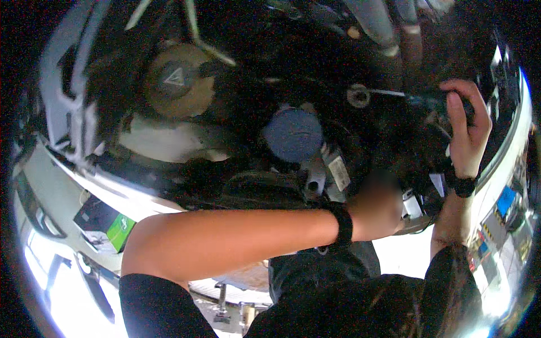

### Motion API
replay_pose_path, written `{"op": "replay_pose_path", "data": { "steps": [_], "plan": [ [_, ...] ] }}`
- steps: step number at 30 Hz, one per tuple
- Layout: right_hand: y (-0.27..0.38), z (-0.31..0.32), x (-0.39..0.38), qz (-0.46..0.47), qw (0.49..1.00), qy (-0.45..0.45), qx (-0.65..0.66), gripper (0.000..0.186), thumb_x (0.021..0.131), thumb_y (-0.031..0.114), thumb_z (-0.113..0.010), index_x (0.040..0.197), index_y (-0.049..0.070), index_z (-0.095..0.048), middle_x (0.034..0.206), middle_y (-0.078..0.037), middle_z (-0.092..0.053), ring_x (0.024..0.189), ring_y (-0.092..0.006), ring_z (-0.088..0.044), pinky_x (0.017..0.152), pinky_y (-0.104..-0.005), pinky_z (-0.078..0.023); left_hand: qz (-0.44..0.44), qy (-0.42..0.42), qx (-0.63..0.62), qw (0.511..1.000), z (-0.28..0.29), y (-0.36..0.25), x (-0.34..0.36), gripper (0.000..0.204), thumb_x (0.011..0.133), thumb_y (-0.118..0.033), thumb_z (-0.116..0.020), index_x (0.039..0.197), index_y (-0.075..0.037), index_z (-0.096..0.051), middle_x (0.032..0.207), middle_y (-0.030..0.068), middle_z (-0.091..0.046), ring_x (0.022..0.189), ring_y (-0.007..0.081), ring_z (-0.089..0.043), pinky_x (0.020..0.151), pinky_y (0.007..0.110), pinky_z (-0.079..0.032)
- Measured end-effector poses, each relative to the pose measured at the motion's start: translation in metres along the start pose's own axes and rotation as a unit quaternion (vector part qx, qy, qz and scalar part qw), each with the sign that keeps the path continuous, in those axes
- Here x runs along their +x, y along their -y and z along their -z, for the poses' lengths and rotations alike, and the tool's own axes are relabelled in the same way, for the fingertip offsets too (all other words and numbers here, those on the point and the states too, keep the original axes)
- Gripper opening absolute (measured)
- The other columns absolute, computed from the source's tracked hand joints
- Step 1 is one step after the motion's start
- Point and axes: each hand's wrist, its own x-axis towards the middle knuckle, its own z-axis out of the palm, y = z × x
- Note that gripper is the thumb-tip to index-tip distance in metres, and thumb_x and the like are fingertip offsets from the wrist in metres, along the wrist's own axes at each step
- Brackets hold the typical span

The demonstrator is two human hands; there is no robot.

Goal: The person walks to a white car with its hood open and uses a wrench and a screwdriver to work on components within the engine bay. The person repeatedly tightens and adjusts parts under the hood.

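My right hand [470, 127] is at the right side of an open car engine bay, thumb and fingers curled round the dark handle of a tool that looks like a screwdriver [387, 92]. Its thin bright shaft points left to a pale ring-shaped part [358, 96]. My left forearm crosses the front of the bay from the lower left. At its end my left hand [376, 205] is smeared, and its fingers cannot be made out. Beside that hand is a small white part [412, 204]. A round blue-grey cap [293, 135] sits in the middle of the bay.
A brownish round cap with a triangle mark [179, 80] and a pale plastic reservoir [163, 139] lie to the left. Hoses [375, 25] run along the far right. A black and green box [107, 225] is by the left body edge. Shelving with coloured items [501, 214] stands at right.
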Motion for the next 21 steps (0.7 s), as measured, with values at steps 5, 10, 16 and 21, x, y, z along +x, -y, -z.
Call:
{"op": "replay_pose_path", "data": {
  "steps": [5,10,16,21],
  "plan": [
    [-0.017,-0.005,0.003,-0.183,0.955,-0.029,0.231,0.022,0.107,0.023,-0.056,0.117,0.006,-0.066,0.09,0.004,-0.062,0.062,0.0011,-0.038,0.055,-0.0182,-0.031,-0.05,-0.041,-0.012,0.998,-0.009,0.003,0.007,0.034,0.082,-0.029,-0.065,0.069,0.002,-0.068,0.066,0.0258,-0.064,0.058,0.0388,-0.066,0.061,0.05,-0.05],
    [-0.008,-0.01,0.019,-0.237,0.858,-0.096,0.445,0.033,0.111,0.028,-0.05,0.13,0.005,-0.064,0.073,0.005,-0.043,0.06,-0.0018,-0.034,0.053,-0.0193,-0.028,-0.081,-0.136,-0.071,0.985,-0.016,0.003,0.019,0.031,0.083,-0.025,-0.063,0.071,0.002,-0.07,0.065,0.0246,-0.064,0.056,0.0367,-0.066,0.059,0.05,-0.051],
    [0.035,-0.008,0.076,-0.079,0.96,-0.038,0.266,0.034,0.11,0.03,-0.053,0.128,0.005,-0.068,0.069,0.009,-0.036,0.058,-0.0022,-0.029,0.052,-0.0205,-0.023,-0.124,-0.18,-0.1,0.971,-0.014,0.003,0.02,0.03,0.085,-0.021,-0.063,0.067,0.003,-0.065,0.062,0.0229,-0.062,0.053,0.0344,-0.064,0.058,0.049,-0.051],
    [0.051,-0.039,0.109,0.091,0.996,0.01,0.02,0.03,0.105,0.03,-0.062,0.115,0.005,-0.075,0.083,0.001,-0.064,0.072,-0.0073,-0.054,0.066,-0.0227,-0.042,-0.109,-0.231,-0.142,0.956,-0.012,-0.001,0.018,0.028,0.083,-0.021,-0.067,0.071,0.004,-0.07,0.071,0.0273,-0.065,0.067,0.044,-0.067,0.068,0.05,-0.053]
  ]
}}
